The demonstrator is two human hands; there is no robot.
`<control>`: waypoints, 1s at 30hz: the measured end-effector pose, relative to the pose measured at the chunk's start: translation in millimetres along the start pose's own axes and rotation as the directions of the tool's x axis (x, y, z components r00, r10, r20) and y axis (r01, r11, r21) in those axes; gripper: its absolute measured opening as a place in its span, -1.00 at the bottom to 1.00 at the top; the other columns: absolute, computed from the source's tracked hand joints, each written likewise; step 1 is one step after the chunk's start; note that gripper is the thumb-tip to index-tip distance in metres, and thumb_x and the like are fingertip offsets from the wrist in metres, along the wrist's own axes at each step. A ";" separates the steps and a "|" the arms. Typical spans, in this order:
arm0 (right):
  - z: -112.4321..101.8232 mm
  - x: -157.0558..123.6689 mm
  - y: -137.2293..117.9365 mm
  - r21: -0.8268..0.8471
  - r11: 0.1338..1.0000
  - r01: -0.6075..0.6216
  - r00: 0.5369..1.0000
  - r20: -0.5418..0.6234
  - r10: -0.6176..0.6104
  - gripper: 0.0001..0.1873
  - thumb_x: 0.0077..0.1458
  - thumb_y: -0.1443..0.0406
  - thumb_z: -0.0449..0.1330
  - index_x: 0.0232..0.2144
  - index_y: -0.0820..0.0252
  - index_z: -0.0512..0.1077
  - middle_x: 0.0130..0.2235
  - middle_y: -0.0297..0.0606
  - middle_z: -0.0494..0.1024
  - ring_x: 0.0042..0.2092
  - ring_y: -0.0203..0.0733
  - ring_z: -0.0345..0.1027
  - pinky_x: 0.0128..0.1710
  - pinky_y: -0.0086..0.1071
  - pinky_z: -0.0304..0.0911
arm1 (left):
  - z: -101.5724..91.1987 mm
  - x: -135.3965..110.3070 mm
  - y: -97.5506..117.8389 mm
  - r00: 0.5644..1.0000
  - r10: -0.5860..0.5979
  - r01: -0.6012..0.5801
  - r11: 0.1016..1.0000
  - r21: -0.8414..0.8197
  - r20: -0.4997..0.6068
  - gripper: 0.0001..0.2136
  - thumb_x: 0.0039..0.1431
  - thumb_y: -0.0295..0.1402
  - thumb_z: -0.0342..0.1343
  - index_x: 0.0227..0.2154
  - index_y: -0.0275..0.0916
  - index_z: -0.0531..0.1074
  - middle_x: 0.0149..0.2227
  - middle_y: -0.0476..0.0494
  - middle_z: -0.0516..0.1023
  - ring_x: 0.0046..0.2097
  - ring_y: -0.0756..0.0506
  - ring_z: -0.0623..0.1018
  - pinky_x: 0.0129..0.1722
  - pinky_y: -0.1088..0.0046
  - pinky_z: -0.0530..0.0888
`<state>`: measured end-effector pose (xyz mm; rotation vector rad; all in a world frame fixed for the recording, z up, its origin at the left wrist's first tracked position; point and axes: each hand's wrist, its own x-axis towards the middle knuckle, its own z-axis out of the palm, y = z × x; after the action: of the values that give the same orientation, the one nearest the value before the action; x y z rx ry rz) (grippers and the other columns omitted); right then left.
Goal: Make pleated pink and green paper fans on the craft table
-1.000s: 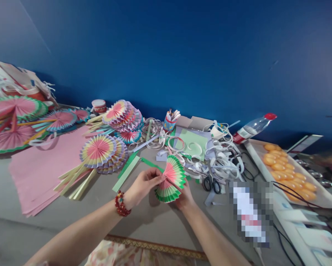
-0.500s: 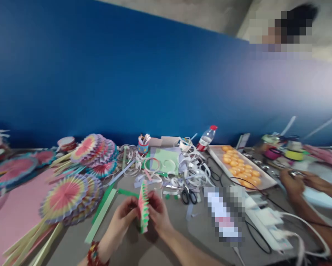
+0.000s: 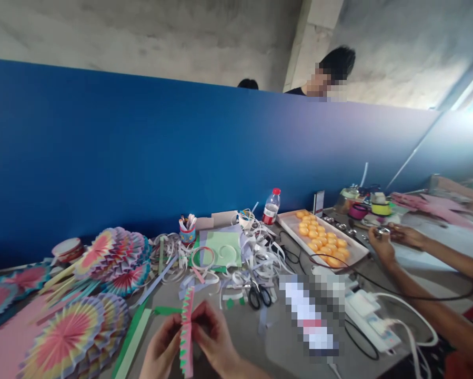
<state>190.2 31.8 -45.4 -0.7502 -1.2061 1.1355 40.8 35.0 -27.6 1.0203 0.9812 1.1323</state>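
A pleated pink paper strip with green zigzag edges stands upright between my hands. My left hand pinches it from the left, fingers closed. From the other side my right hand grips it near the middle, thumb and fingertips closed on the folds. Just left of my hands lie long green and pale green paper strips. Finished round folded-paper fans, pink, yellow and lilac, are on the table farther left. Black-handled scissors rest beyond my right hand.
Curled paper scraps and green sheets lie ahead. A bottle, a tray of orange balls and a power strip with cables are to the right. A co-worker's hands hold a shiny metal piece. A blue partition stands behind.
My view has tilted up and turned right, so the table things sit farther left and mostly lower. The pleated strip has turned, showing more pink folds; both hands still hold it.
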 end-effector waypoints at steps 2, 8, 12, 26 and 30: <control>-0.7 0.0 -1.6 -0.044 0.999 0.021 1.000 0.001 -0.021 -0.67 0.10 0.02 0.24 -0.37 0.16 0.43 -0.40 -0.32 0.39 -0.36 -0.25 0.24 -0.34 -0.39 0.18 | 0.1 -0.3 0.9 1.000 0.013 -0.012 1.000 0.019 -0.013 -0.63 -0.21 -0.04 0.41 -0.44 -0.23 0.60 -0.42 -0.13 0.58 -0.30 -0.18 0.52 -0.27 0.41 0.50; -0.6 1.0 -12.4 -0.174 0.983 -0.053 0.997 0.042 0.061 -0.79 0.14 0.14 0.22 -0.32 0.16 0.43 -0.38 -0.31 0.44 -0.35 -0.24 0.27 -0.33 -0.39 0.21 | 3.2 -2.8 7.6 0.997 -0.033 0.029 0.998 -0.053 -0.070 -0.63 -0.28 -0.07 0.44 -0.48 -0.24 0.58 -0.45 -0.09 0.56 -0.35 -0.13 0.49 -0.30 0.45 0.47; -11.1 11.8 -34.0 -0.283 0.953 -0.105 0.981 0.130 0.147 -0.79 0.10 0.24 0.24 -0.19 0.15 0.43 -0.28 -0.28 0.50 -0.33 -0.25 0.32 -0.33 -0.41 0.23 | -0.1 -1.0 7.7 0.987 -0.108 0.090 0.986 -0.144 -0.117 -0.61 -0.37 -0.14 0.48 -0.44 -0.24 0.59 -0.48 -0.06 0.54 -0.38 -0.10 0.49 -0.30 0.46 0.47; -124.2 106.5 -70.3 -0.981 0.082 0.178 0.978 0.186 0.096 -0.67 0.08 0.38 0.13 -0.06 0.24 0.44 0.03 0.02 0.47 0.06 0.11 0.31 0.08 -0.07 0.20 | 2.9 -5.2 9.0 0.996 -0.091 0.086 0.980 -0.181 -0.016 -0.67 -0.20 -0.11 0.42 -0.51 -0.26 0.52 -0.52 -0.03 0.42 -0.44 -0.01 0.38 -0.42 0.54 0.34; -131.3 115.2 -53.0 -0.974 -0.033 0.224 0.969 0.218 0.118 -0.42 -0.06 0.53 0.13 0.06 0.18 0.42 0.16 -0.02 0.40 0.16 0.12 0.21 0.15 -0.07 0.13 | 2.1 -6.6 10.2 0.997 -0.069 0.072 0.979 -0.191 0.023 -0.66 -0.16 -0.09 0.41 -0.48 -0.26 0.51 -0.51 -0.02 0.39 -0.45 0.01 0.32 -0.43 0.55 0.29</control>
<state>327.0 140.0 8.7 -1.6867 -2.3001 -0.0661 39.5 29.5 -16.7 0.8324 0.8707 1.1340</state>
